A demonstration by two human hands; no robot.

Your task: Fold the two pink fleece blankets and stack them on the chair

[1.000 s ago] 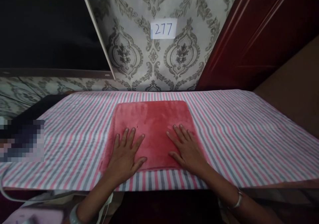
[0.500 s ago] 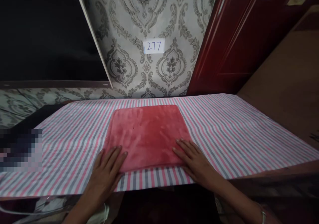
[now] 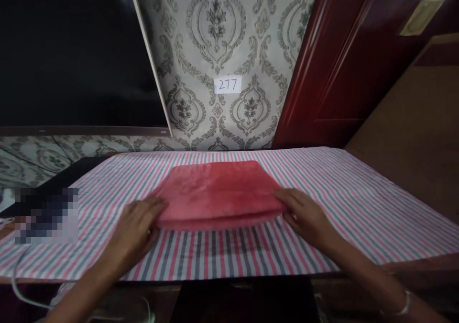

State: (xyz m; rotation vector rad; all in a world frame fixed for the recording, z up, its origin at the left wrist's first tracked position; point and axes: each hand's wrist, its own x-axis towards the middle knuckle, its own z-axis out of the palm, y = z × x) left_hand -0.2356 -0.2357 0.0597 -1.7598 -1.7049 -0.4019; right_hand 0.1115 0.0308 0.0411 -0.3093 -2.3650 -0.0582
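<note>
A flat, roughly square piece of red plush fabric, which looks like a cushion cover, lies on the striped cloth in front of me. Its near edge is lifted off the cloth and shows two layers. At the near left corner, my left hand is closed on the fabric with the fingers on top. My right hand pinches the near right corner, thumb below and fingers above. Both thumbs are partly hidden.
A large black screen stands behind on the left. Patterned wallpaper with a card reading 277 is at the back. On the right are a dark red door and a brown panel. A pale cable hangs at lower left.
Both hands went from lying flat on the red fabric to gripping its near corners. Its near edge has come up off the striped cloth. The view has tilted slightly upward.
</note>
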